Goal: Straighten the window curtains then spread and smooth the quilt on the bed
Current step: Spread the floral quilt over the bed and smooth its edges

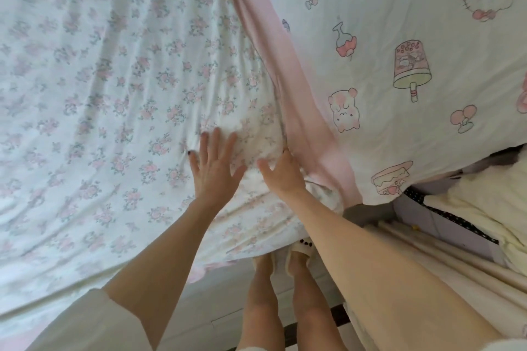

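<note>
Head view: a person's left hand lies flat, fingers spread wide, on the white quilt with small pink flower print, near the bed's near edge. The right hand, fingers straight, presses just beside it, fingertips at the pink fabric band bordering a cartoon-printed white sheet. The quilt stretches away and leftward from both hands, its creases running the same way; the left hand is nearer that unsmoothed expanse.

right hand fingers perhaps hidden under quilt.
</note>
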The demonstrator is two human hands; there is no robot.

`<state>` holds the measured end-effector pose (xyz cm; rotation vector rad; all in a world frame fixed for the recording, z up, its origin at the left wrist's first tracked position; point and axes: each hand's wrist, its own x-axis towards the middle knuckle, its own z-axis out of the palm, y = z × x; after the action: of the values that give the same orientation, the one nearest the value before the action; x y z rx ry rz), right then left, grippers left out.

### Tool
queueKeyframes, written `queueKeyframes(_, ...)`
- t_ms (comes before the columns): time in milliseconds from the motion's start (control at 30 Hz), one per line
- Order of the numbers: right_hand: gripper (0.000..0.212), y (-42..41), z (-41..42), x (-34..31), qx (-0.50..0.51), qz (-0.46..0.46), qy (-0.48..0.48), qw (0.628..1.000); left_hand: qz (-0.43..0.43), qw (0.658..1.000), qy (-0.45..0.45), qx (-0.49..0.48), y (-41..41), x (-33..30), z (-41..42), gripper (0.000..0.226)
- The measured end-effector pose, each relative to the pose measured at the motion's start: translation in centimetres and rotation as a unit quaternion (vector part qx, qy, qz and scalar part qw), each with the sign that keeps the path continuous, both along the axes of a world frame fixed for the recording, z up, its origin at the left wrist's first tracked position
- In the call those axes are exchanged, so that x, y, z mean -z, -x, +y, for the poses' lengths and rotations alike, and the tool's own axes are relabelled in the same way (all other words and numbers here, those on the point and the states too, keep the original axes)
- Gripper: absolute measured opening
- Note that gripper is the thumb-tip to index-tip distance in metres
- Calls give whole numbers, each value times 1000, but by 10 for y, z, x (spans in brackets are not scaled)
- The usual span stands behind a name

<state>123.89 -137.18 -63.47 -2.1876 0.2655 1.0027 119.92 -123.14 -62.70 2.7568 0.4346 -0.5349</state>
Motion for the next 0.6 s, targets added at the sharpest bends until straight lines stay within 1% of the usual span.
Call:
queueKeyframes(100, 44, 4, 14, -2, 60, -52, -80, 994, -6, 1000, 21, 11, 3, 2, 7, 69)
queueKeyframes(167, 37, 3, 13, -6, 79, -93, -109, 986, 0, 1000, 20, 11, 5, 0, 6, 66)
queueKeyframes(233, 31, 0, 5, -17, 71, -112, -128, 983, 8, 1000, -6, 20, 7, -5, 0, 65)
queueKeyframes(333, 25, -5, -7, -40, 28, -117, -131, 984, 7, 999, -33, 34, 9, -19, -12, 62)
queueKeyframes(400, 21, -11, -12, -52, 4, -140, -145, 980, -5, 998, -41, 38, 7, -30, -18, 61)
queueKeyframes(467, 25, -18, -18, -66, -24, -157, -155, 975, -20, 998, -48, 37, 2, -41, -23, 60)
queueKeyframes(567, 26, -27, -38, -86, -40, -176, -165, 970, -43, 996, -69, 37, -7, -58, -40, 59)
queueKeyframes(600, 29, -29, -42, -90, -43, -193, -168, 966, -52, 996, -68, 36, -9, -61, -44, 58)
